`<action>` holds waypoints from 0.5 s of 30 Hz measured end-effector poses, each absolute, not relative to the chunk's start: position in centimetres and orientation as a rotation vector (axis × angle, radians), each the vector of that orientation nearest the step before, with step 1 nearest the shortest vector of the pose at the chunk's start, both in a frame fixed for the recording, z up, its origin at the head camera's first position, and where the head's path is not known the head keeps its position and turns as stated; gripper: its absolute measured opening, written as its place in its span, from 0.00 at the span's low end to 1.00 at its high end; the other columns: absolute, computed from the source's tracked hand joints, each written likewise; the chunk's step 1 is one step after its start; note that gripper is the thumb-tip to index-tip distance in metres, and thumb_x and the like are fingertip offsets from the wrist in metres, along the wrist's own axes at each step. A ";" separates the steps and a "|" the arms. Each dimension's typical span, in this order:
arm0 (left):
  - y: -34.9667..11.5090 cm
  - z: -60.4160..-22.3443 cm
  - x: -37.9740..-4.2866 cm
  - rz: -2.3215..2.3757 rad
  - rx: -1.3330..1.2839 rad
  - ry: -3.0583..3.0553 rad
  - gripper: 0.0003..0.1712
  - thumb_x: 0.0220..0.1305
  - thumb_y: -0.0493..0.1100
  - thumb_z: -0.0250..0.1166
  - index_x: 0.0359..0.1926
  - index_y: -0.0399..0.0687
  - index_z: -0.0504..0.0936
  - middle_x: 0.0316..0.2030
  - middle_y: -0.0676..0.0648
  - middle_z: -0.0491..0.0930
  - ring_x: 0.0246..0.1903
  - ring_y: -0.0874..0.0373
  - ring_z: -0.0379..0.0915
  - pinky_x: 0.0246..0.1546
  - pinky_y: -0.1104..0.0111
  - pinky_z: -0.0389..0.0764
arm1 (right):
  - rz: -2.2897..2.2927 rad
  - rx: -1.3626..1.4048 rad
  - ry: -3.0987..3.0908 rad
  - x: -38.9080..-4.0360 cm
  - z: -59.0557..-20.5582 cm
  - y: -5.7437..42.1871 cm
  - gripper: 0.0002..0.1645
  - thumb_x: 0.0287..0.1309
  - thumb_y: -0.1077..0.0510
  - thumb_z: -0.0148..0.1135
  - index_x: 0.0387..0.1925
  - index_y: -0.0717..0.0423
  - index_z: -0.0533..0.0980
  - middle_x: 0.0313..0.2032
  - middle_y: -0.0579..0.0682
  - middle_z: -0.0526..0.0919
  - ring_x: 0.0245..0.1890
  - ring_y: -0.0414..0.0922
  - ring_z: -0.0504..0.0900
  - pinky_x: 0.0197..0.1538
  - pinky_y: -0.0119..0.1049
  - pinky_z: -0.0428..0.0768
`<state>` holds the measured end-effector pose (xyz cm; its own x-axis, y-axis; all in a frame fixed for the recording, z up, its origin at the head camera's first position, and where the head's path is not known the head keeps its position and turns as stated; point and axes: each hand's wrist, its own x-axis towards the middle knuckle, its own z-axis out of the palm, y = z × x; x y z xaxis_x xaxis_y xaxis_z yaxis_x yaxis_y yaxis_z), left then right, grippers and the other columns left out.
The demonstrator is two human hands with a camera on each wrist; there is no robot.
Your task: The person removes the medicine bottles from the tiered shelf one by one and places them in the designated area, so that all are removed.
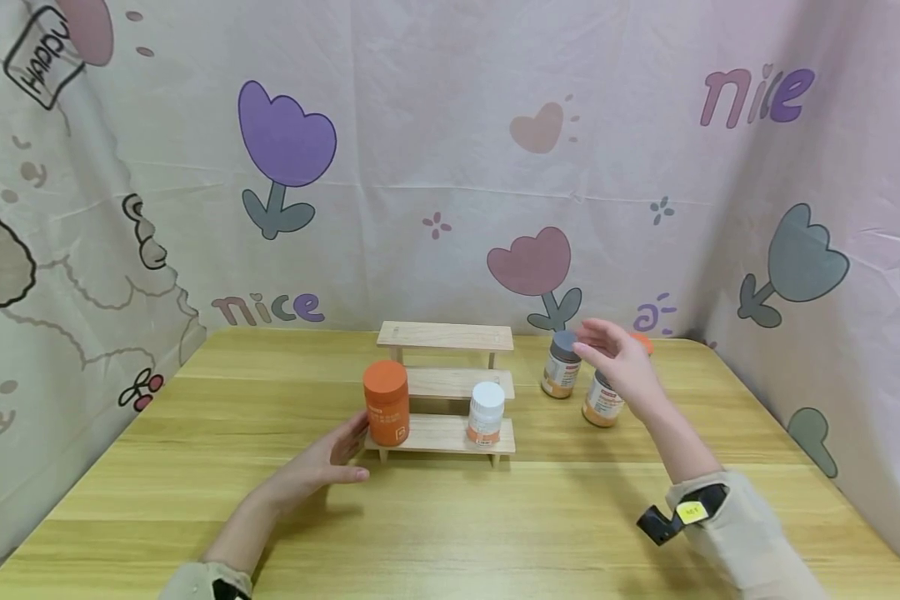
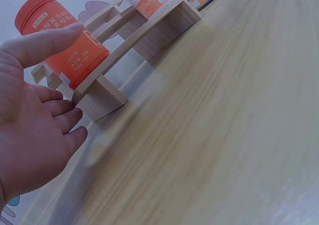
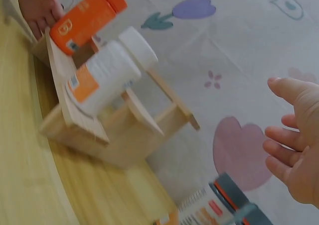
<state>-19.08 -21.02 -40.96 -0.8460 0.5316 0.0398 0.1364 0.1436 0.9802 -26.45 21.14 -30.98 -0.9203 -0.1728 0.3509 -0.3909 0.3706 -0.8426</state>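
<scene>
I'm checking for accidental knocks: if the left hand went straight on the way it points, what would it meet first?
Most likely the orange bottle on the lowest step of the wooden rack. The left hand is so near that they may be touching; depth is unclear.

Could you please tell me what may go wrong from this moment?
1. The orange bottle stands at the left end of the wooden rack's lowest step, with the left hand right beside it; a small bump might tip it off.
2. The right hand is by two grey-lidded bottles standing close together, so reaching for one could knock the other over.
</scene>
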 end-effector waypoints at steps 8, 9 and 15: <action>-21.1 -41.1 -19.2 1.749 0.640 2.115 0.52 0.58 0.37 0.61 0.70 0.34 0.34 0.71 0.36 0.33 0.69 0.42 0.32 0.67 0.53 0.41 | 1.727 0.590 -2.392 -26.5 -30.2 18.6 0.33 0.60 0.54 0.59 0.63 0.64 0.62 0.55 0.61 0.73 0.54 0.43 0.73 0.56 0.24 0.71; -21.1 -41.1 -19.2 1.751 0.641 2.114 0.52 0.58 0.37 0.61 0.70 0.34 0.33 0.71 0.36 0.33 0.69 0.42 0.32 0.67 0.53 0.41 | 1.744 0.604 -2.382 -26.5 -30.1 18.2 0.33 0.60 0.55 0.59 0.63 0.64 0.62 0.55 0.62 0.73 0.53 0.42 0.73 0.56 0.24 0.71; -21.1 -41.0 -19.2 1.750 0.631 2.115 0.52 0.58 0.37 0.61 0.70 0.33 0.33 0.70 0.36 0.33 0.69 0.42 0.31 0.67 0.53 0.40 | 1.786 0.688 -2.379 -26.6 -29.1 15.6 0.32 0.59 0.57 0.60 0.63 0.62 0.63 0.55 0.60 0.74 0.54 0.47 0.73 0.55 0.29 0.74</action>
